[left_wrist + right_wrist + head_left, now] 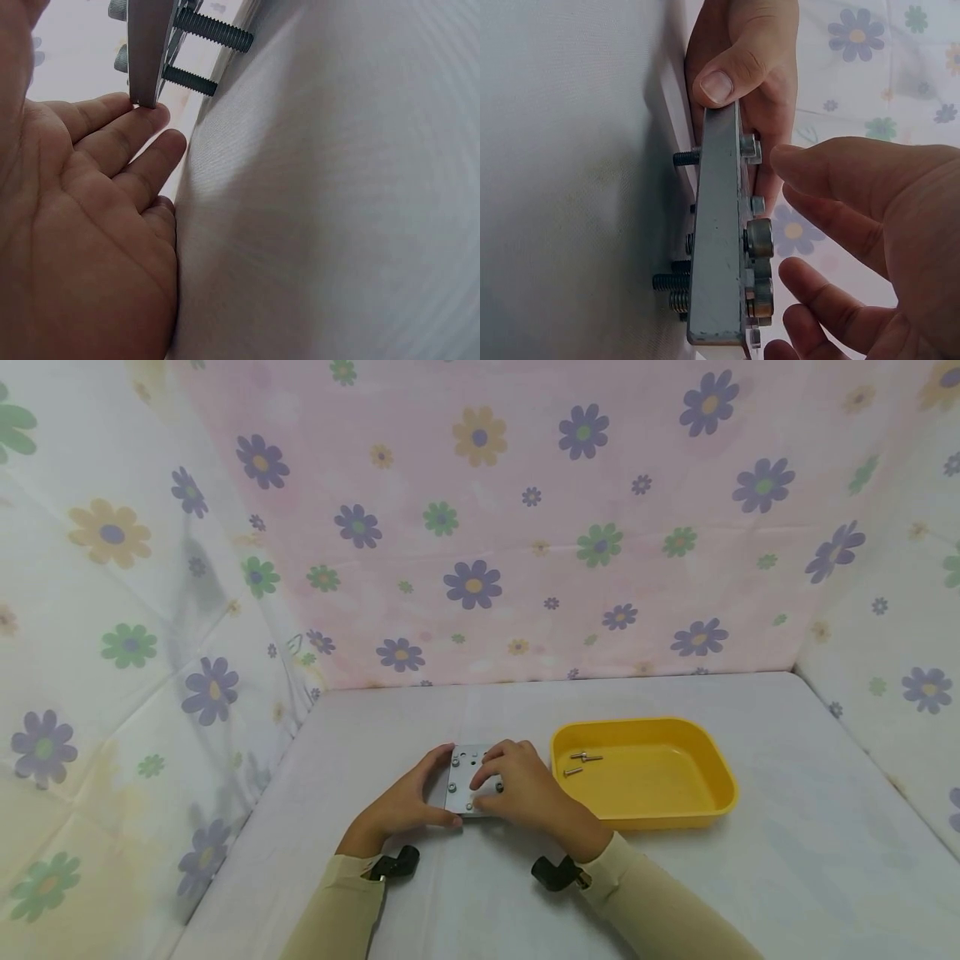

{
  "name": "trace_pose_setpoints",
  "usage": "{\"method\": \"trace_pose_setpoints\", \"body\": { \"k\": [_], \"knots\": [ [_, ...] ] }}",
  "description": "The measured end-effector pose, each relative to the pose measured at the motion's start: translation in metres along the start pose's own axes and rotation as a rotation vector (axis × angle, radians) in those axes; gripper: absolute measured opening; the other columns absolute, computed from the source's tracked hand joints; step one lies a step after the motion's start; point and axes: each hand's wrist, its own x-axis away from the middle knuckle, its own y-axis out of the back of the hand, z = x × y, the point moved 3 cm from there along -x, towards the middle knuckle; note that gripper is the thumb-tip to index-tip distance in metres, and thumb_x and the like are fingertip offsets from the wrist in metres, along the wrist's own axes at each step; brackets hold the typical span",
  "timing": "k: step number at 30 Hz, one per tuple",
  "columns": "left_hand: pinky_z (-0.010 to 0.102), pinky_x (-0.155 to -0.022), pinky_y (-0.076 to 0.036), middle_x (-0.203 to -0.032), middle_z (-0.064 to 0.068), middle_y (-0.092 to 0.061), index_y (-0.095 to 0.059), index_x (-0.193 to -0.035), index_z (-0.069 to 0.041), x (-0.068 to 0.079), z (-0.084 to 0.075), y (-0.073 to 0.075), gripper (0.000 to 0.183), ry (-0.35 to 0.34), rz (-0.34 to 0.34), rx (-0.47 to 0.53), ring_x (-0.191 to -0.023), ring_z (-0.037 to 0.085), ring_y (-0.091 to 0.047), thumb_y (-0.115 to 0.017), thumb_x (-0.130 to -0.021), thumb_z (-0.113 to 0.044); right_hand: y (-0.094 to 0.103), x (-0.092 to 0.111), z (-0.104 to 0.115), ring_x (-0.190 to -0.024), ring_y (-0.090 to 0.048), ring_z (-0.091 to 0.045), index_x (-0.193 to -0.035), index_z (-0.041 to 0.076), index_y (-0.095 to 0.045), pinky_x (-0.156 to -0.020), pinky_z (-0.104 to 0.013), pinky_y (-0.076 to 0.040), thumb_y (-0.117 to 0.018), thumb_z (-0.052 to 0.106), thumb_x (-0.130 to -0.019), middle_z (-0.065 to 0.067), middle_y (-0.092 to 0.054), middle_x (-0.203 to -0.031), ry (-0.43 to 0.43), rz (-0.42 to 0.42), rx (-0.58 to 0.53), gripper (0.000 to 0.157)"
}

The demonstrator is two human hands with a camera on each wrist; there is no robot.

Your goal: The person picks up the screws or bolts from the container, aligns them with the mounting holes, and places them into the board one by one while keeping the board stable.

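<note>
- Surface: white cloth-covered table (810,793), fine weave visible up close from the left wrist, soft shadows near the work.
- Room: floral cloth on three sides. Pink back cloth (525,539) met the table's far edge; white left cloth (56,643) and white right cloth (892,627) ran down along the sides. Purple, green and yellow-orange flowers on all three. Left cloth had creases and patchy shadow.
- Metal plate (462,777) sat mid-table, slightly left of the yellow tray. Bolts (760,238) stood in it, heads up, threaded shanks out of the underside toward the table. Couldn't tell if the tips touched the cloth.
- Left hand (408,802) held the plate from the left: thumb on the near edge, fingertips at the far edge.
- Right hand (525,789) was over the plate's right part, fingers bent and parted, thumb just beside a bolt head. No grip on anything visible.
- Yellow tray (652,821) was right of the plate, three loose screws (592,758) in its left part.
- Pale sleeves (333,906) on both arms, black wrist devices (555,873) at the cuffs.
</note>
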Motion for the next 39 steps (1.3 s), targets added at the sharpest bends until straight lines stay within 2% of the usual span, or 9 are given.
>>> {"method": "trace_pose_setpoints", "body": {
  "k": [16, 30, 39],
  "knots": [
    [0.057, -0.129, -0.012, -0.168, -0.009, -0.030, -0.025, -0.164, -0.029, 0.001, -0.003, 0.000, 0.124, 0.015, -0.009, 0.001, -0.159, 0.019, -0.020, -0.099, -0.064, -0.038, 0.017, -0.001, 0.003, -0.122, -0.047, -0.023, -0.098, 0.031, -0.082, -0.103, -0.042, -0.050, -0.085, 0.033, -0.086, 0.005, -0.061, -0.126, 0.011, -0.010, 0.034, 0.012],
    [0.056, -0.130, -0.010, -0.169, -0.009, -0.028, -0.024, -0.164, -0.029, 0.000, -0.001, -0.001, 0.126, 0.011, -0.010, 0.000, -0.160, 0.019, -0.018, -0.099, -0.063, -0.038, 0.034, -0.006, -0.002, -0.125, -0.047, -0.023, -0.097, 0.033, -0.082, -0.108, -0.043, -0.049, -0.086, 0.033, -0.085, 0.005, -0.061, -0.127, -0.048, -0.019, 0.059, 0.012],
    [0.053, -0.130, -0.011, -0.169, -0.010, -0.030, -0.026, -0.163, -0.031, 0.000, -0.002, -0.001, 0.125, 0.018, -0.018, 0.004, -0.160, 0.017, -0.019, -0.100, -0.062, -0.036, 0.044, -0.004, -0.006, -0.120, -0.048, -0.022, -0.095, 0.031, -0.082, -0.105, -0.043, -0.051, -0.084, 0.030, -0.086, 0.004, -0.061, -0.124, -0.076, -0.015, 0.025, 0.009]
  ]
}}
